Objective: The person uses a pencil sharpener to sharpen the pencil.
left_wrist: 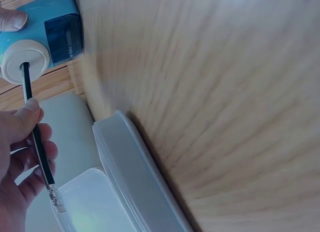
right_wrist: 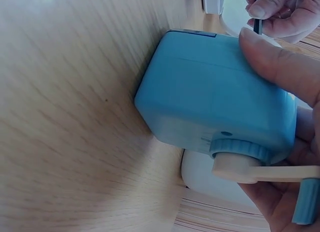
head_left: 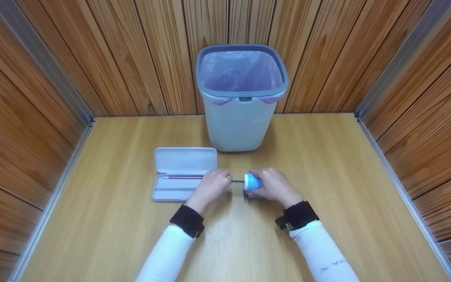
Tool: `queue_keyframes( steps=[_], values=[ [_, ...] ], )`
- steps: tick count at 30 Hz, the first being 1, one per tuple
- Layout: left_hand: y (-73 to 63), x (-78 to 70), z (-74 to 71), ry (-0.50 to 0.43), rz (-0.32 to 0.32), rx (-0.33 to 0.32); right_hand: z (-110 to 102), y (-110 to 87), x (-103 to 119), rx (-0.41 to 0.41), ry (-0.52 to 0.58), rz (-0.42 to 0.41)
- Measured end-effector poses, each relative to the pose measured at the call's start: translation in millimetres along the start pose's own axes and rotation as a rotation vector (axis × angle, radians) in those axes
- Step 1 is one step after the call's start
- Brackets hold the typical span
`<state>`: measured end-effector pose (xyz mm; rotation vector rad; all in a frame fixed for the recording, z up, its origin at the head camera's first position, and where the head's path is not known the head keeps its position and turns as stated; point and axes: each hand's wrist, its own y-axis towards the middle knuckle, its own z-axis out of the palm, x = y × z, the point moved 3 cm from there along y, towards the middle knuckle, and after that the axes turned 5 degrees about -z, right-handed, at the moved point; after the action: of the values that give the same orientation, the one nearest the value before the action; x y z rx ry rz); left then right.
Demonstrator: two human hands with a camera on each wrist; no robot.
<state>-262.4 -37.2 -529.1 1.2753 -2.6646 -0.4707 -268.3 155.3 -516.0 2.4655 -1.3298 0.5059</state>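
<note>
My left hand (head_left: pixel 212 185) pinches a dark pencil (left_wrist: pixel 43 159) between thumb and fingers. One end of that pencil sits in the round white opening of a blue crank pencil sharpener (right_wrist: pixel 200 91); a silvery band shows at its other end in the left wrist view. The right hand (head_left: pixel 275 185) grips the sharpener's body, thumb on one side. A beige crank arm with a blue knob (right_wrist: pixel 306 201) sticks out of the face opposite the opening. Just left of the left hand, an opened pale grey pencil case (head_left: pixel 186 159) holds a reddish pencil (head_left: pixel 181 177), partly hidden behind the hand.
A pale bin (head_left: pixel 236 125) with a grey rim and a purplish liner stands behind the case and sharpener, near the back wall. Wood-panelled walls (head_left: pixel 163 58) enclose the wooden table (head_left: pixel 319 149) at the back and both sides.
</note>
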Motion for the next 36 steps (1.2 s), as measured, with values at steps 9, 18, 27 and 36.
queue_keyframes(
  steps=[9, 18, 27, 36],
  values=[
    [-1.3, 0.7, 0.3, -0.045, -0.033, -0.019, -1, -0.1, -1, 0.009, 0.020, 0.012],
    [-6.7, 5.4, 1.8, -0.078, -0.052, -0.051, -1, 3.1, 0, 0.022, 0.086, 0.034],
    [-19.7, 16.4, -2.2, -0.121, -0.115, -0.041, 7, 14.0, 12, 0.052, 0.035, -0.008],
    [-30.5, 23.2, -4.2, -0.136, -0.136, -0.078, 12, 16.7, 22, 0.071, 0.011, -0.025]
  ],
)
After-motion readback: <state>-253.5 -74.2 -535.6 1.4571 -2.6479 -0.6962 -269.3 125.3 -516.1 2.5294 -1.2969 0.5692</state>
